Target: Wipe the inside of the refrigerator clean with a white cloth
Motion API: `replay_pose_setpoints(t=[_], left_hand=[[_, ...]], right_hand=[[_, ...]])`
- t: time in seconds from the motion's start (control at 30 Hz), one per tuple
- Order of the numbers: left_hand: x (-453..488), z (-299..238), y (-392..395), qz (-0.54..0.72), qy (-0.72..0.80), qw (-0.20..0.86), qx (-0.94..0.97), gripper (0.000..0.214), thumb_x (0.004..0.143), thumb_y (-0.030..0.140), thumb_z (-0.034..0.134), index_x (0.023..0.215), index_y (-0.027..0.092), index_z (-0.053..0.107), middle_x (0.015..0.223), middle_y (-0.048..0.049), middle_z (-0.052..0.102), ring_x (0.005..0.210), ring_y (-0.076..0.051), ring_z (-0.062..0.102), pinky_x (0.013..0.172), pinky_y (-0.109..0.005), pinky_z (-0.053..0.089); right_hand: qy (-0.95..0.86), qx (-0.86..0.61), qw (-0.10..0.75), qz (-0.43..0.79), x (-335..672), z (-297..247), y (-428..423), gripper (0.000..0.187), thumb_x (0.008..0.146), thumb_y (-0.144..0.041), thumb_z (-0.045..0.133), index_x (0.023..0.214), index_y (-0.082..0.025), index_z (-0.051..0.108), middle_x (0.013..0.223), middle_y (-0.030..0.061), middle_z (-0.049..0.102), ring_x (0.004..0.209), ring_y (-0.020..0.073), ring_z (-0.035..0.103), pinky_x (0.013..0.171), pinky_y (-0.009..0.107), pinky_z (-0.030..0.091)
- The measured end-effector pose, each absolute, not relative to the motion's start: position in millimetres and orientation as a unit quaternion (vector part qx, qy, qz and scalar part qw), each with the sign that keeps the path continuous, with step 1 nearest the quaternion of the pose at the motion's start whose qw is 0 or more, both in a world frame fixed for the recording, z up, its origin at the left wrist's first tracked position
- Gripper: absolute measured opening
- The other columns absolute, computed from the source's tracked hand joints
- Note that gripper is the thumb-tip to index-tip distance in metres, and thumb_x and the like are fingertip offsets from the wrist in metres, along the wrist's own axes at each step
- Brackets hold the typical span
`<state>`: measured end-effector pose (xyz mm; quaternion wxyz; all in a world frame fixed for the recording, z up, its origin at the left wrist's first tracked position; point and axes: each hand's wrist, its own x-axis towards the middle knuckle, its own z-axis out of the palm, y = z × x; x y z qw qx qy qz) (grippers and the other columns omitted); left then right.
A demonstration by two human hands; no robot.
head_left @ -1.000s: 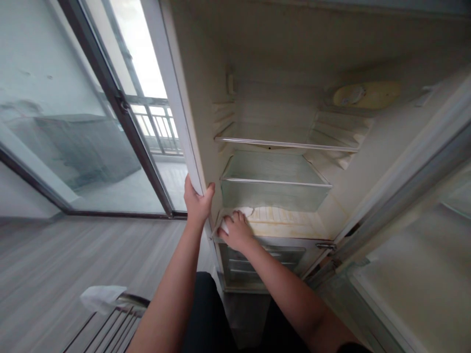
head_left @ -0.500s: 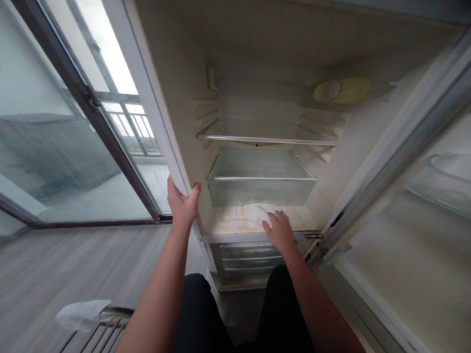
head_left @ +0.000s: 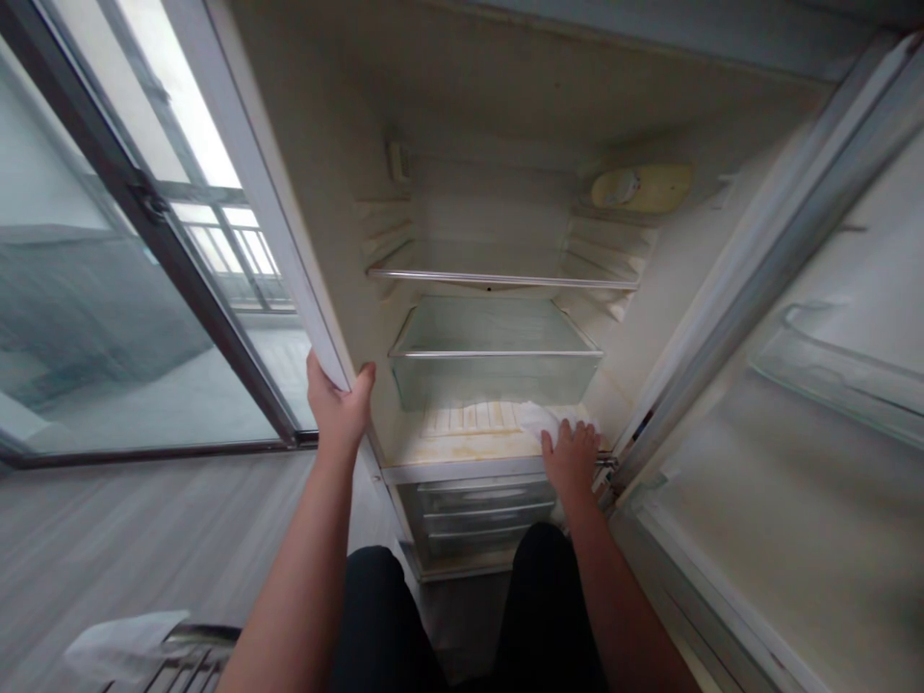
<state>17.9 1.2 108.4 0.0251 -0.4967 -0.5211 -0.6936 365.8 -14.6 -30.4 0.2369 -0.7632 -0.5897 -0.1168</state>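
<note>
An open refrigerator (head_left: 303,241) stands before me, its cream interior stained yellow in places. My left hand (head_left: 339,404) is closed around the front edge of its left side wall, thumb on the inner side. On the ribbed compartment floor (head_left: 462,445), my right hand (head_left: 573,457) presses a white cloth (head_left: 541,420) near the right end. The fingers lie over the cloth and partly hide it. Just behind, a clear drawer (head_left: 498,380) sits below a glass shelf (head_left: 498,277).
The refrigerator door (head_left: 815,500) is swung out to the right, with a clear door bin (head_left: 852,371). Freezer drawers (head_left: 483,515) show below. At lower left, another white cloth (head_left: 126,645) hangs on a slatted metal rack (head_left: 192,664). A sliding glass door (head_left: 130,289) stands left.
My right hand has slid the white cloth to the right along the compartment floor. My left hand keeps its hold on the side edge. The view has shifted slightly.
</note>
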Motion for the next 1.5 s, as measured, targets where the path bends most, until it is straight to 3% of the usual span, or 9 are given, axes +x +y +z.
replay_pose_setpoints(t=[0.3,0.53,0.9,1.1,1.37,1.5], left_hand=[[17,107,3,-0.691,-0.523,0.032,-0.498,0.059,0.073,0.041,0.072,0.125,0.017,0.058,0.118,-0.01,0.067,0.109,-0.027,0.064,0.101,-0.042,0.051],[18,109,2,-0.693,-0.524,0.04,-0.493,0.057,0.072,0.041,0.073,0.122,0.019,0.058,0.114,-0.0089,0.066,0.106,-0.027,0.063,0.099,-0.041,0.052],[19,109,1,-0.697,-0.519,0.03,-0.495,0.057,0.072,0.04,0.072,0.123,0.018,0.059,0.115,-0.0093,0.067,0.106,-0.027,0.064,0.1,-0.042,0.052],[18,106,-1,-0.694,-0.506,0.032,-0.511,0.057,0.074,0.04,0.073,0.125,0.018,0.058,0.122,-0.0116,0.066,0.115,-0.028,0.063,0.105,-0.042,0.05],[29,22,-20,-0.677,-0.537,-0.005,-0.503,0.072,0.085,0.041,0.068,0.149,0.019,0.043,0.146,-0.018,0.055,0.138,-0.03,0.052,0.119,-0.047,0.039],[55,-36,-60,-0.654,-0.575,-0.024,-0.491,0.087,0.089,0.042,0.065,0.162,0.022,0.023,0.167,-0.021,0.028,0.157,-0.034,0.026,0.126,-0.055,0.025]], right_hand=[[-0.602,-0.748,0.263,-0.095,351,-28,-10,0.055,0.101,-0.038,0.045,0.138,0.001,0.06,0.143,0.0326,0.052,0.143,0.0434,0.039,0.118,0.064,0.023],[-0.716,-0.624,0.301,-0.083,289,-41,-46,0.053,0.102,-0.04,0.046,0.141,-0.007,0.06,0.148,0.0231,0.051,0.146,0.0407,0.037,0.122,0.059,0.024],[-0.823,-0.489,0.289,-0.018,236,-31,-53,0.045,0.101,-0.039,0.055,0.14,-0.019,0.06,0.151,0.0147,0.05,0.148,0.0334,0.033,0.127,0.054,0.019],[-0.8,-0.513,0.31,-0.017,261,-31,-40,0.044,0.104,-0.043,0.048,0.139,-0.02,0.061,0.147,0.012,0.056,0.144,0.0304,0.039,0.127,0.055,0.018],[-0.729,-0.563,0.389,-0.017,322,-48,-32,0.038,0.104,-0.038,0.045,0.124,-0.016,0.07,0.137,0.0137,0.064,0.143,0.031,0.044,0.126,0.056,0.022],[-0.682,-0.521,0.5,0.117,331,-55,-65,0.043,0.103,-0.043,0.047,0.128,-0.014,0.067,0.137,0.0154,0.064,0.136,0.0278,0.053,0.122,0.048,0.034]])
